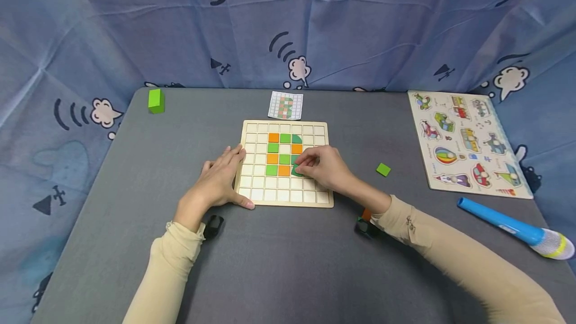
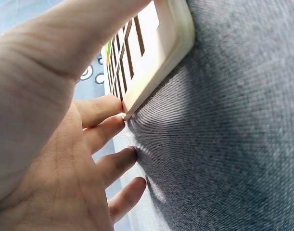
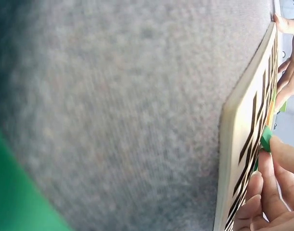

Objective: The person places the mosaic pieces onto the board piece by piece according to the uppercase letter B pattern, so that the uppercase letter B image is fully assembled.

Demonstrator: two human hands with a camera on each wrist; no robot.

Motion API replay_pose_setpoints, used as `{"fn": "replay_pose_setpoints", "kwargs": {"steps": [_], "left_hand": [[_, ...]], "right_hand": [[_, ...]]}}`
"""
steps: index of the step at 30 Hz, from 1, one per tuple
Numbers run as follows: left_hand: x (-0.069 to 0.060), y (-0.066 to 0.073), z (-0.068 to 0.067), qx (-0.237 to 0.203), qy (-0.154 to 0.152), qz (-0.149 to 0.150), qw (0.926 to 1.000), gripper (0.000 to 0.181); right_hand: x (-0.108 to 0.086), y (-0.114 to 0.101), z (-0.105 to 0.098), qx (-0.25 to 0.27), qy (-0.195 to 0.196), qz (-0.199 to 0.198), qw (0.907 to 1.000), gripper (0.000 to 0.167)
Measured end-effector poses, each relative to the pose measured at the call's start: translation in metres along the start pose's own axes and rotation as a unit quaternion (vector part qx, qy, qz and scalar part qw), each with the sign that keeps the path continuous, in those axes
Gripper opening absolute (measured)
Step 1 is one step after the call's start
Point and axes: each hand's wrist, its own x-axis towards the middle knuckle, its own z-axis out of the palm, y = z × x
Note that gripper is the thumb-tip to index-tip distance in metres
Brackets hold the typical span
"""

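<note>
A square wooden grid board (image 1: 285, 197) lies on the grey table, with orange and green tiles in its middle cells. My left hand (image 1: 218, 179) rests along the board's left side, fingers spread, fingertips at the edge and thumb at the lower left corner. Over the right part of the board, my right hand (image 1: 327, 168) pinches a dark green tile (image 3: 266, 138) between thumb and fingers, at the lower right of the tile pattern. Another dark green tile with a rounded corner (image 1: 297, 139) sits at the pattern's top right. My right fingers partly hide the tiles beneath them.
Behind the board lies a pattern card (image 1: 285, 105). A loose green tile (image 1: 383, 169) is right of the board; an orange piece (image 1: 366, 214) shows beside the right wrist. Farther out are a green block (image 1: 156, 101), a picture puzzle board (image 1: 470, 144) and a blue toy microphone (image 1: 515, 228).
</note>
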Motion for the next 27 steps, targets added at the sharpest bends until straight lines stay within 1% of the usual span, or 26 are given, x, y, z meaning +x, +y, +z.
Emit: {"fn": "replay_pose_setpoints", "kwargs": {"steps": [4,8,12,16,22,27], "left_hand": [[-0.001,0.001,-0.001,0.0,0.0,-0.001,1.0,0.142],[-0.001,0.0,-0.001,0.002,-0.002,-0.002,1.0,0.141],[-0.001,0.0,-0.001,0.002,-0.002,-0.001,1.0,0.141],[-0.001,0.001,-0.001,0.0,0.0,0.0,1.0,0.14],[-0.001,0.001,0.0,0.0,0.001,0.001,1.0,0.141],[-0.001,0.001,0.0,0.002,0.003,0.004,1.0,0.14]], "right_hand": [[0.0,-0.001,0.001,-0.01,-0.002,0.001,0.9999,0.006],[0.0,-0.002,0.003,-0.02,-0.002,-0.007,0.9998,0.007],[0.0,-0.001,0.004,-0.026,0.0,-0.011,0.9996,0.004],[-0.002,0.0,0.003,-0.033,0.003,-0.011,0.9994,0.005],[-0.007,0.007,-0.005,-0.042,0.011,-0.005,0.9991,0.006],[-0.015,0.017,-0.019,-0.037,0.014,0.013,0.9991,0.004]]}}
